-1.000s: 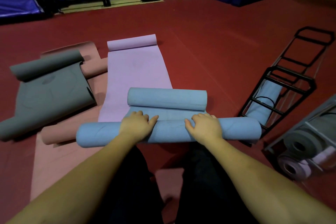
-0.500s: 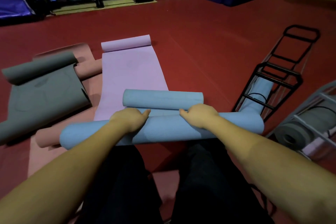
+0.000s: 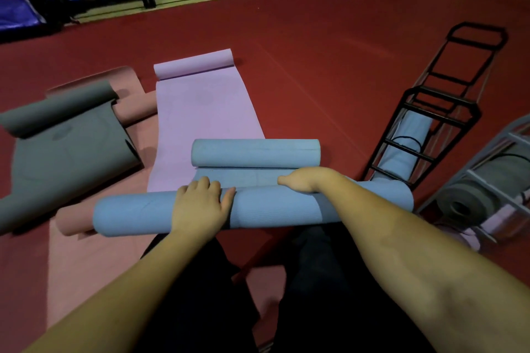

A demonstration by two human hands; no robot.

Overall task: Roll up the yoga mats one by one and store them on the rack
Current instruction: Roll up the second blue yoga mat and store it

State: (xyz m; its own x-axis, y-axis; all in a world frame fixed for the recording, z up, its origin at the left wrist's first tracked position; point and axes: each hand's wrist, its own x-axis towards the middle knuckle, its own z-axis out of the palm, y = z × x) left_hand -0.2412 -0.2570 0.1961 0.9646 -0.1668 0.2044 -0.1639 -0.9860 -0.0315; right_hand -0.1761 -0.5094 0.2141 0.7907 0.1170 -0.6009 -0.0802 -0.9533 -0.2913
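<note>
Hands are working the blue yoga mat (image 3: 272, 209), lying across the red floor (image 3: 329, 66) just before the knees. The left hand (image 3: 200, 203) is pressing its flat, spread grip on the near roll; the right hand (image 3: 307, 180) is resting on top, fingers curling over the far side. Beyond, the mat's far end (image 3: 255, 153) is sitting curled on a purple mat (image 3: 200, 112). Rightward, a black rack (image 3: 430, 123) is holding one blue roll (image 3: 407, 143).

Bare forearms, no sleeves; dark black trousers (image 3: 200, 295) on the legs
</note>
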